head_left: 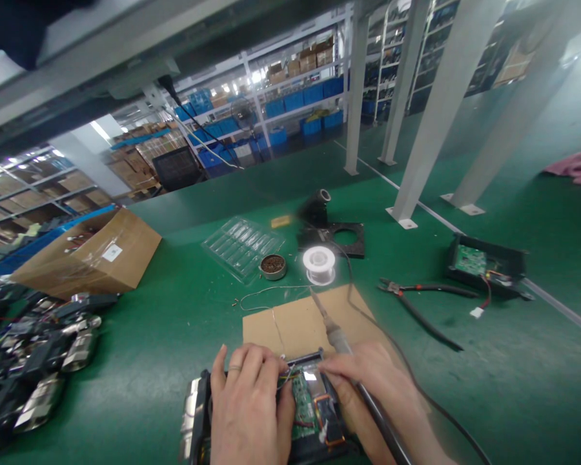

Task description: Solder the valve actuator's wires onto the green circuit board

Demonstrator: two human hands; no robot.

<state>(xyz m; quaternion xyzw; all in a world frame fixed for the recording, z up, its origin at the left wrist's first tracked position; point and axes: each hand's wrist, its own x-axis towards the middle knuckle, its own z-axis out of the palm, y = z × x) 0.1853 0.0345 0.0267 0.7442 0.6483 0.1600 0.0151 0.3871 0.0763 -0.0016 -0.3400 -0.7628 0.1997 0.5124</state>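
- Watching the head cam here. The open black device (314,420) sits at the near edge of the bench (184,323), right under both hands, butted up against a scrap of cardboard (300,323).
- My left hand (249,413) lies flat over the left half of the device, fingers curled toward the thin coloured wires (286,378) at its top edge. Looks like the fingertips pinch or steady those wires, but honestly I can't tell how tight.
- My right hand (372,394) is closed around the soldering iron (341,349) pencil-style, fingers wrapped on the handle, tip pointing away over the cardboard. Its cord trails off toward the right.
- Handling guess: the housing looks rigid plastic, light-ish, fine to grab by the outer frame. The green circuit board (303,403) inside is the fragile bit, so I'd keep fingers off it and off the orange ribbon part (326,420).
- The wires are floppy and thin, easy to yank loose. Hold near the insulation, not the bare ends.
- The iron only gets held by the handle, obviously; the metal end I'd treat as hot.
- Farther back toward the middle of the bench: a solder spool (319,263), a tip cleaner tin (273,265), a clear plastic tray (242,245), and pliers (416,300) off to the right.
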